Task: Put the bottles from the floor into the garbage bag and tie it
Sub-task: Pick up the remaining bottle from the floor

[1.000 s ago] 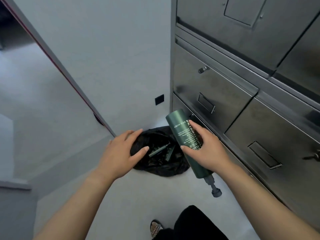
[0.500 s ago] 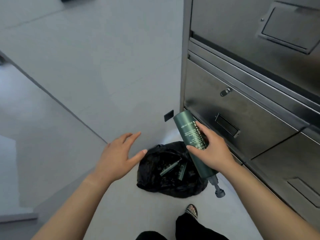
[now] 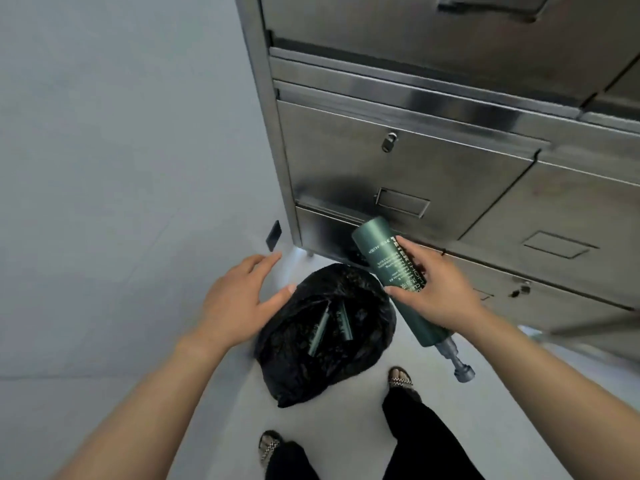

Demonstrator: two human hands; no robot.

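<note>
Your right hand [image 3: 440, 292] grips the green bottle [image 3: 394, 282] nozzle-down above the garbage bag [image 3: 311, 368], ready to drop it; your left hand [image 3: 239, 303] hovers empty, fingers spread, near its mouth.

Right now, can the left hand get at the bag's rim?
Probably yes. The left hand is open and empty, thumb by the bag rim's near edge, nothing between. The bottle is off to the right.

The tall green cylindrical bottle [image 3: 388, 268] has a matt, slightly metallic finish, with a grey plastic pump. The black garbage bag [image 3: 325, 362] is thin, crinkled, glossy plastic. The steel drawer cabinet [image 3: 433, 161] looks brushed and reflective. The pale floor [image 3: 207, 427] is smooth.
</note>
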